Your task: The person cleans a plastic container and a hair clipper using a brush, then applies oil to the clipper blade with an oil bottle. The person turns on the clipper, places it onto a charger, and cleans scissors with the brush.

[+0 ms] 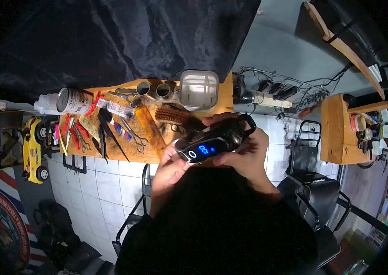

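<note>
Between my two hands is a black, glossy handheld electric device with lit blue digits, a white ring mark and a dark loop at its far right end. Its exact kind is not clear. My left hand pinches the near left end by the display. My right hand wraps round the right part, thumb below and fingers over the top. The device hangs over the near edge of the wooden table. Just behind it lie a brown-bristled brush and a pair of scissors.
On the table are a clear plastic container, two metal cups, a can, black-handled pliers and red-handled tools. A yellow toy car is at left. Black chairs stand at right. Dark cloth hangs behind.
</note>
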### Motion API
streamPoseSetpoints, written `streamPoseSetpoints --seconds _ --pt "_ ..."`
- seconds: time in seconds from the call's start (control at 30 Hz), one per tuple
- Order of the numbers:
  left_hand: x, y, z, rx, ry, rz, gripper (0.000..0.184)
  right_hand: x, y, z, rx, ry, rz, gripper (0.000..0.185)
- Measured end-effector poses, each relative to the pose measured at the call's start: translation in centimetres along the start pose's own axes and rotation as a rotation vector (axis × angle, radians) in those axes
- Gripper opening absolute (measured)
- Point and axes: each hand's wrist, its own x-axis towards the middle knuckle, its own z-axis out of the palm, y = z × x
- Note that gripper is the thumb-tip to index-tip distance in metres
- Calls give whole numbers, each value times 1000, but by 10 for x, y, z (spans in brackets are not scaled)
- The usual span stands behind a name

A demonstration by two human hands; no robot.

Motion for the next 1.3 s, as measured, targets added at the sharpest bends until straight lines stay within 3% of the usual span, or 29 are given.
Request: streamPoseSetpoints --seconds 0.1,0.3,0.4,0.47,0.53,0.6,0.67,0.97,1.2,1.23,1.3 --pt "3 -2 3 2 -36 -116 65 -1 -3 -10 -271 -81 -110 68" --pt "4 -3 14 77 -74 -127 67 1 -9 -13 -305 -124 -256 72" --pt "3 -1 7 61 -106 -160 68 -3 -2 3 160 105 -100 72" --pt "3 -5 -8 -178 -171 -270 69 1 6 -5 233 39 -20 62" --pt "2 -6 -6 -85 -224 -258 79 2 7 -12 250 57 173 57" --pt "4 4 -3 -50 -323 -330 84 6 14 -8 343 207 283 45" --pt "11 11 19 44 -444 -266 93 12 20 -11 453 322 428 39" --pt "16 19 42 187 -429 -264 74 19 49 -20 869 495 796 35" --pt "26 21 61 392 -514 -213 67 16 58 -15 1093 391 759 42" --pt "22 16 64 250 -476 -178 60 14 74 -21 1221 311 727 43" --pt "24 18 72 277 -517 -154 55 11 95 -30 1364 219 708 42"
